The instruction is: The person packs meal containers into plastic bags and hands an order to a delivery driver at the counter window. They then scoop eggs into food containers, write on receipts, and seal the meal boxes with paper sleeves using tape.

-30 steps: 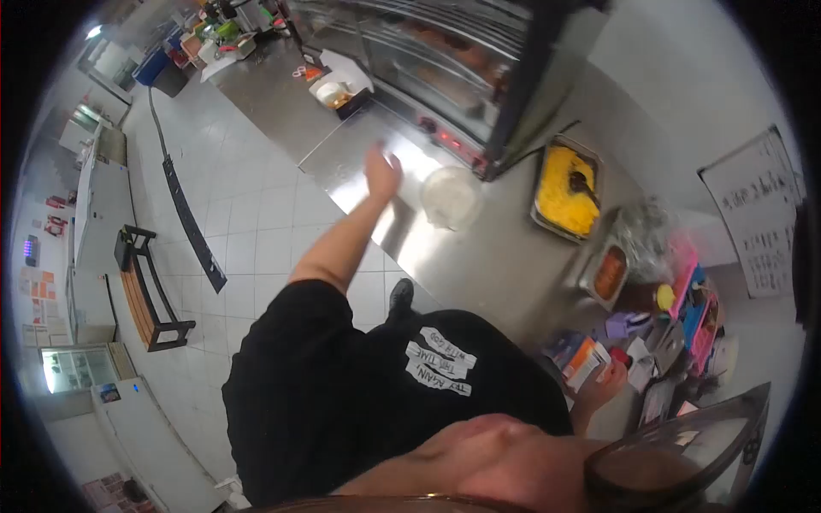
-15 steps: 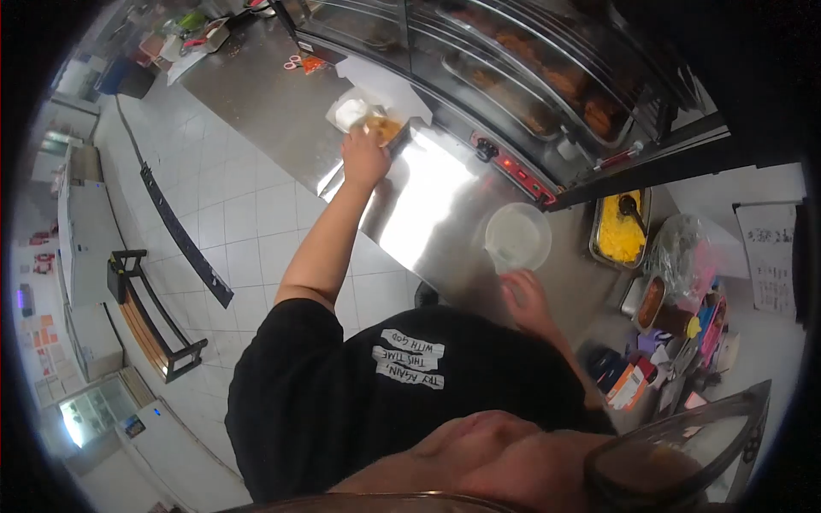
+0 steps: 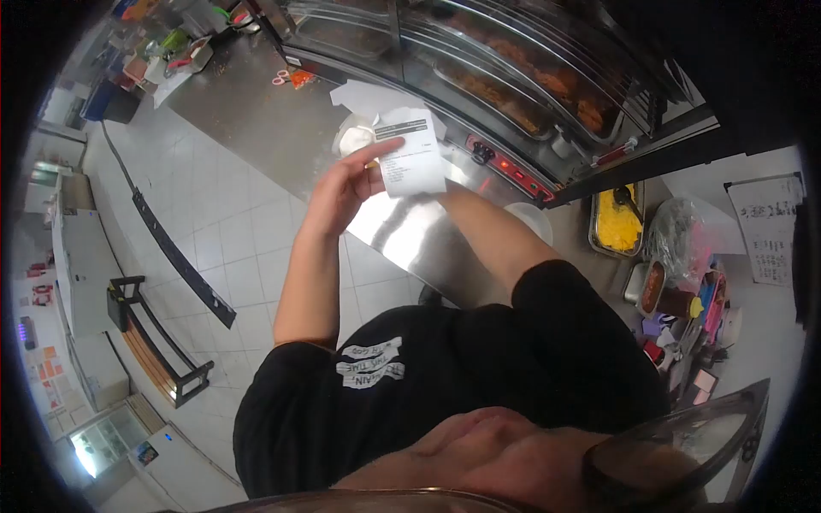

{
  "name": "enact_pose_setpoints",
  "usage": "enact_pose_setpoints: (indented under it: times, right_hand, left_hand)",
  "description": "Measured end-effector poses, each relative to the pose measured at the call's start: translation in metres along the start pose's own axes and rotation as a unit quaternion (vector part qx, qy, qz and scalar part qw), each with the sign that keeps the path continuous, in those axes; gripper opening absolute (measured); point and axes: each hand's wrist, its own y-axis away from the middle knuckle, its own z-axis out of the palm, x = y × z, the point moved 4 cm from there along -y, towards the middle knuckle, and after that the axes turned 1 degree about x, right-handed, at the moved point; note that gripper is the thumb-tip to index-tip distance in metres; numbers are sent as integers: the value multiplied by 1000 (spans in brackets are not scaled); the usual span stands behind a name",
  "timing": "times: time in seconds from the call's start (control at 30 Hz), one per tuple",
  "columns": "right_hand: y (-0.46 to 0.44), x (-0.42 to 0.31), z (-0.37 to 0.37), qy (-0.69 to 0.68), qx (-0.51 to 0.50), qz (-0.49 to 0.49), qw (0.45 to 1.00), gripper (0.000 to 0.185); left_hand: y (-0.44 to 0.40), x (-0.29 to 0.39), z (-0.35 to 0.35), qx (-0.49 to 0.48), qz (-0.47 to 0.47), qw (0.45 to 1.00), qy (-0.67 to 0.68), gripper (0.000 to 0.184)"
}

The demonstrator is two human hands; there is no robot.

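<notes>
A printed paper receipt [image 3: 415, 162] is held up over the steel counter. My left hand [image 3: 338, 192] is at its left edge, with one finger lying across the printed front and the others bent by the edge. The right forearm reaches in from the right. My right hand is hidden behind the receipt, so its fingers do not show. Behind the receipt, an open white box [image 3: 376, 98] lies on the counter, with a white item [image 3: 355, 139] beside my left fingers. A round translucent tub [image 3: 534, 221] stands partly hidden behind my right forearm.
A heated glass display case [image 3: 522, 85] with trays of fried food runs along the counter's back. To the right are a metal pan of yellow food [image 3: 617, 224] and a smaller pan of reddish-brown food [image 3: 652, 286]. Red-handled scissors [image 3: 281, 78] lie at the far left.
A receipt now appears, raised in front of my hands. My left hand has moved back from the white box to the receipt. My right arm has swung from the tub toward the middle.
</notes>
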Motion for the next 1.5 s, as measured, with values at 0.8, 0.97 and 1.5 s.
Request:
enact_pose_setpoints:
  times: [0.8, 0.97, 1.5]
  right_hand:
    - [485, -165, -86, 515, 199, 535, 639, 41]
    - [526, -219, -147, 617, 223, 485, 578, 45]
    - [320, -318, -407, 854, 227, 273, 380, 36]
  left_hand:
    - [-3, -7, 189, -243, -76, 967, 26, 63]
    - [-34, -43, 225, -255, -99, 960, -56, 57]
    - [-171, -325, 335, -260, -158, 673, -674, 40]
